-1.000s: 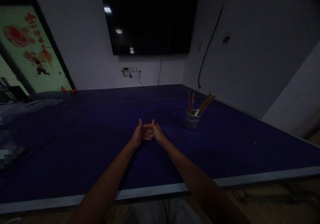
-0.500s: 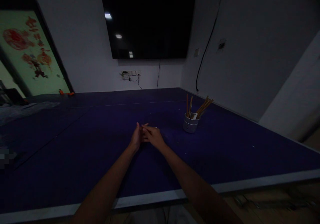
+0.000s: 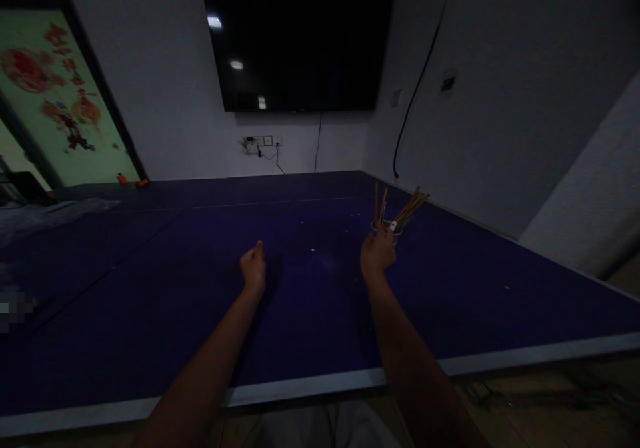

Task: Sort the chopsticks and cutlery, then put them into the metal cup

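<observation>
My left hand [image 3: 253,268] is held just above the purple tabletop [image 3: 300,321], its fingers curled in and its thumb on top; whether anything small is inside them is hidden. Over to the right, my right hand [image 3: 379,255] is at the near side of a light-coloured cup [image 3: 399,238], covering most of it. Its fingers are bent near the rim, beside a white handle [image 3: 393,225] that sticks up; what they grip, if anything, cannot be made out. Several thin brown sticks [image 3: 411,208] stand in the cup, some leaning right.
Small white scraps [image 3: 313,250] are scattered on the table. Clear plastic sheeting [image 3: 60,216] and an orange object [image 3: 133,182] lie at the far left. A large dark television [image 3: 300,41] hangs on the wall above sockets [image 3: 263,141] and cables.
My hands, close together before, are now apart. My right hand has moved right to the cup, while my left hand has shifted a little left and curled up.
</observation>
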A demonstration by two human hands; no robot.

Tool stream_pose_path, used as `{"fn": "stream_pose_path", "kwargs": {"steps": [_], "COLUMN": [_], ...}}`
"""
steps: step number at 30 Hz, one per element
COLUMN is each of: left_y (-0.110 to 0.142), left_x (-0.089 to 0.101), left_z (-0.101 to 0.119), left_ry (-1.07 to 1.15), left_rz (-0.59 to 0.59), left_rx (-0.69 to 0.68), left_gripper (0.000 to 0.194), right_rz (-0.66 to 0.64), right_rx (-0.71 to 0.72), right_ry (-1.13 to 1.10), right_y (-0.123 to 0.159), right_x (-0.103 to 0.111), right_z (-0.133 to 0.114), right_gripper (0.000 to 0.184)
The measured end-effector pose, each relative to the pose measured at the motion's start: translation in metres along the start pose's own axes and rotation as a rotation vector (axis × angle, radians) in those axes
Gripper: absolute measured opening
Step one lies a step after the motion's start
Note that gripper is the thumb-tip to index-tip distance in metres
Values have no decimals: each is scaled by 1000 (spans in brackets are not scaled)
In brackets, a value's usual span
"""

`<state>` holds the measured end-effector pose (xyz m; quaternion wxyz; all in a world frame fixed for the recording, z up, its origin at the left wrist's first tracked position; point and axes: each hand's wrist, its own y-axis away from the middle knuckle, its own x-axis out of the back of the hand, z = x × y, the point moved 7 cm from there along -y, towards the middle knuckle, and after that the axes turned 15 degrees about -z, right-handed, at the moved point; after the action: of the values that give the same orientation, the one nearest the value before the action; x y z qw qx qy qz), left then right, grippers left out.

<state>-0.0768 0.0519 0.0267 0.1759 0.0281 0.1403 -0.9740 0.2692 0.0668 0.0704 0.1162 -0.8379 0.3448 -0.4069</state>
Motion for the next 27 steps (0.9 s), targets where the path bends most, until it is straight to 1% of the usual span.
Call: {"fn": "stream_pose_path", "kwargs": {"steps": [5, 9, 13, 15, 18, 21, 22, 23, 25, 27], "left_y": [-1, 2, 6, 7, 7, 8, 9, 9, 10, 10], "left_x": [-4, -8, -10, -11, -15, -25, -29, -33, -42, -48], "left_z": [2, 10, 18, 20, 21, 18, 16, 14, 10, 7], "left_ry": [-66, -159, -222, -251, -319, -415, -435, -445, -442, -435], "left_rz": [-53, -86, -96, -110, -137, -201, -233, -269, -340, -396], "left_rx": [-21, -70, -111, -116, -139, -158, -163, -172, -204, -235], "left_gripper": [49, 52, 52, 51, 47, 30, 28, 35, 60, 82], "right_rz": [42, 97, 87, 71, 37, -39, -69, -107, -187, -252], "right_rx": [40, 85, 113, 156, 272, 434, 478, 528, 611, 651], "right_ry": [30, -1, -47, -73, -124, -202, -231, -257, -322, -404], "right_y": [-3, -4, -2, 1, 11, 29, 37, 44, 60, 73], "right_x": [-5, -6, -8, -10, -15, -21, -23, -25, -28, -30], "right_z": [2, 2, -4, -12, -33, -61, -69, -78, -94, -105], "right_gripper": [35, 32, 32, 30, 28, 27, 27, 28, 29, 28]}}
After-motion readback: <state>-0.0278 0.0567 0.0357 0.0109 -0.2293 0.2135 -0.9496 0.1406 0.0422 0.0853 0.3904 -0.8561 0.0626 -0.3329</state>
